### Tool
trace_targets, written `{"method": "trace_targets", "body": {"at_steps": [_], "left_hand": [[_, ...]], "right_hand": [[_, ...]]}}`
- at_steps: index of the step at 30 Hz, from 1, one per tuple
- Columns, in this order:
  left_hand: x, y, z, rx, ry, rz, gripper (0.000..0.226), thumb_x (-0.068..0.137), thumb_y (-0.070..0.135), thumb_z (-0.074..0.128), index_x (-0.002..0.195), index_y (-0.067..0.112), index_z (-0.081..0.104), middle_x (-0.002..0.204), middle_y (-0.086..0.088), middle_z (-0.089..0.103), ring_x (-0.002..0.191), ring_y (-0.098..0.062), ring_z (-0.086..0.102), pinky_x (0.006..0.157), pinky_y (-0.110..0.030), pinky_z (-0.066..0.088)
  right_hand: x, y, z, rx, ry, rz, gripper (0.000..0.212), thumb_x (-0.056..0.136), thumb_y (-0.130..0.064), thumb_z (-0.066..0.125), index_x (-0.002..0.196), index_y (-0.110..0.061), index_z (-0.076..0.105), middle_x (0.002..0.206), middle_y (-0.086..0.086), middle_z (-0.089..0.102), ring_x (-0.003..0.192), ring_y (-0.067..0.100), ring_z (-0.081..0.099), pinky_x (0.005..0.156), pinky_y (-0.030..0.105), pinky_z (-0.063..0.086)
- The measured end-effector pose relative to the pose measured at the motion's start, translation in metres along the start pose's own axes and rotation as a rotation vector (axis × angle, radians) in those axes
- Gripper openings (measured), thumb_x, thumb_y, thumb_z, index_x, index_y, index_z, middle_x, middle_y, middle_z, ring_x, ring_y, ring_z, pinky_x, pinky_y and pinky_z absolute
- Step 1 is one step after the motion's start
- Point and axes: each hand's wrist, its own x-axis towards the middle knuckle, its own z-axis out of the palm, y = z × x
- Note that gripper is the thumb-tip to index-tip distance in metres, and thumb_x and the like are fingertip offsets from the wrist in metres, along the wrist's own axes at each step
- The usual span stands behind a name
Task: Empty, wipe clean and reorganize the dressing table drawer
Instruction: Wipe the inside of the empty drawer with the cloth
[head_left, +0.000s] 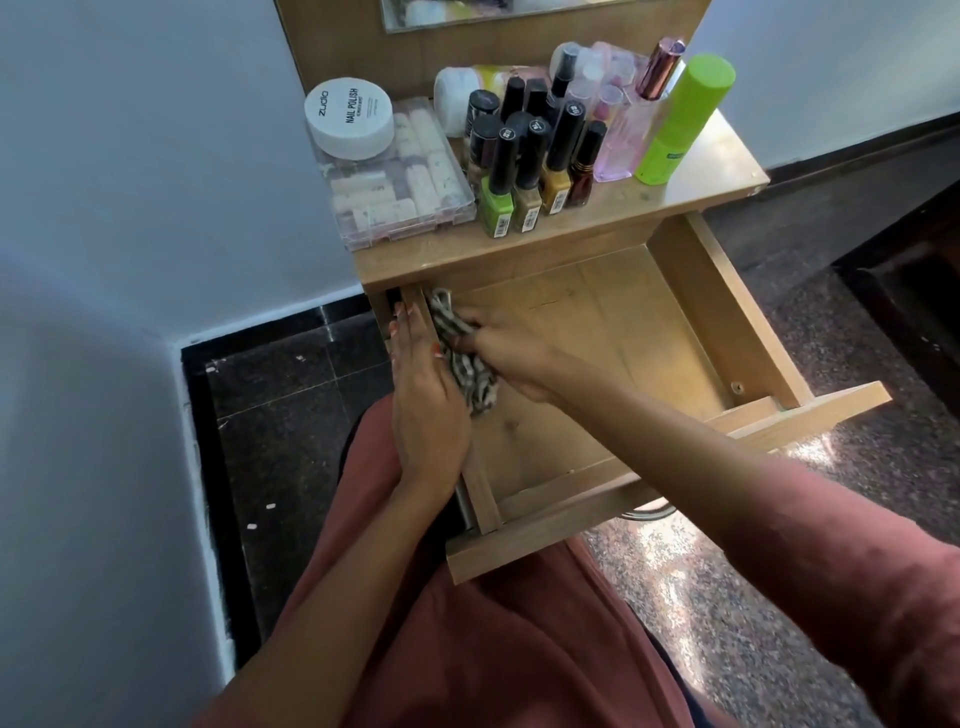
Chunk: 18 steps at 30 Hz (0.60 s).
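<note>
Drawer (623, 338) of pale wood, pulled out below the surface (680, 189) — the right hand (511, 358) curls its fingers round a black-and-white cloth (470, 376) in its left rear corner; the left hand (426, 410) lies straight-fingered along the left wall.

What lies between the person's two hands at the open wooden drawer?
Head view: a crumpled black-and-white patterned cloth lies between the left hand and right hand, against the left wall of the wooden drawer.
</note>
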Motion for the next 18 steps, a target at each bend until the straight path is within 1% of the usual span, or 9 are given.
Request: {"method": "trace_targets", "body": {"at_steps": [3, 6, 9, 11, 13, 15, 16, 17, 18], "left_hand": [[0.0, 0.001, -0.001, 0.03, 0.016, 0.021, 0.046, 0.1, 0.016, 0.024, 0.145, 0.011, 0.019, 0.154, -0.007, 0.018, 0.144, -0.016, 0.011, 0.119, -0.036, 0.012], [-0.002, 0.002, -0.002, 0.043, -0.005, -0.013, 0.046, 0.1, 0.018, 0.024, 0.145, 0.009, 0.02, 0.153, -0.009, 0.023, 0.143, -0.02, 0.017, 0.118, -0.034, 0.017], [-0.002, 0.001, -0.001, 0.039, 0.011, 0.024, 0.048, 0.099, 0.019, 0.021, 0.146, 0.013, 0.015, 0.155, -0.006, 0.016, 0.144, -0.017, 0.012, 0.119, -0.033, 0.013], [-0.001, 0.0, -0.001, 0.07, 0.016, 0.028, 0.047, 0.1, 0.014, 0.023, 0.146, 0.012, 0.013, 0.155, -0.005, 0.014, 0.144, -0.018, 0.01, 0.117, -0.028, 0.01], [-0.001, 0.001, -0.001, 0.082, 0.019, 0.017, 0.048, 0.1, 0.013, 0.024, 0.146, 0.012, 0.012, 0.155, -0.005, 0.014, 0.144, -0.018, 0.012, 0.116, -0.025, 0.011], [-0.001, 0.001, -0.001, 0.101, 0.022, 0.026, 0.048, 0.1, 0.011, 0.025, 0.146, 0.012, 0.012, 0.155, -0.004, 0.012, 0.144, -0.015, 0.008, 0.111, -0.014, 0.005], [-0.001, 0.001, -0.001, 0.106, 0.024, 0.033, 0.048, 0.1, 0.01, 0.026, 0.146, 0.012, 0.012, 0.155, -0.004, 0.012, 0.144, -0.014, 0.006, 0.107, -0.008, 0.002], [-0.001, 0.0, -0.001, 0.107, 0.028, 0.037, 0.048, 0.099, 0.009, 0.026, 0.146, 0.011, 0.012, 0.155, -0.004, 0.012, 0.144, -0.014, 0.006, 0.105, -0.005, 0.001], [-0.001, -0.001, -0.001, 0.105, 0.029, 0.039, 0.048, 0.099, 0.009, 0.026, 0.146, 0.01, 0.013, 0.155, -0.004, 0.012, 0.144, -0.014, 0.006, 0.105, -0.006, 0.001]], "right_hand": [[0.013, -0.007, 0.0, 0.004, -0.007, -0.009, 0.033, 0.09, -0.001, 0.043, 0.119, -0.007, 0.056, 0.11, 0.016, 0.063, 0.1, 0.025, 0.058, 0.097, 0.038, 0.045], [0.004, 0.001, 0.001, -0.08, -0.064, -0.009, 0.037, 0.091, -0.006, 0.043, 0.126, -0.015, 0.051, 0.119, 0.012, 0.061, 0.11, 0.024, 0.057, 0.102, 0.041, 0.044], [-0.014, 0.008, 0.001, -0.105, -0.11, -0.027, 0.037, 0.092, -0.008, 0.045, 0.129, -0.014, 0.046, 0.125, 0.013, 0.058, 0.115, 0.025, 0.055, 0.102, 0.038, 0.043], [-0.03, 0.012, 0.002, -0.122, -0.159, -0.016, 0.043, 0.091, -0.003, 0.044, 0.133, -0.014, 0.039, 0.127, 0.013, 0.054, 0.117, 0.023, 0.051, 0.1, 0.034, 0.044], [-0.045, 0.02, 0.005, -0.154, -0.197, 0.017, 0.05, 0.088, 0.004, 0.041, 0.135, -0.011, 0.033, 0.129, 0.013, 0.05, 0.119, 0.024, 0.048, 0.097, 0.032, 0.044], [-0.054, 0.027, 0.008, -0.214, -0.181, 0.061, 0.053, 0.085, 0.009, 0.038, 0.134, -0.007, 0.031, 0.129, 0.017, 0.048, 0.12, 0.028, 0.048, 0.098, 0.036, 0.045], [-0.057, 0.03, 0.009, -0.246, -0.162, 0.082, 0.053, 0.083, 0.01, 0.037, 0.134, -0.006, 0.031, 0.128, 0.018, 0.047, 0.119, 0.029, 0.048, 0.096, 0.037, 0.046], [-0.059, 0.031, 0.011, -0.267, -0.147, 0.096, 0.055, 0.082, 0.011, 0.037, 0.134, -0.006, 0.03, 0.126, 0.017, 0.047, 0.117, 0.029, 0.048, 0.09, 0.034, 0.048], [-0.061, 0.031, 0.012, -0.272, -0.141, 0.105, 0.056, 0.081, 0.011, 0.036, 0.134, -0.006, 0.03, 0.121, 0.016, 0.047, 0.112, 0.026, 0.048, 0.079, 0.028, 0.048]]}}
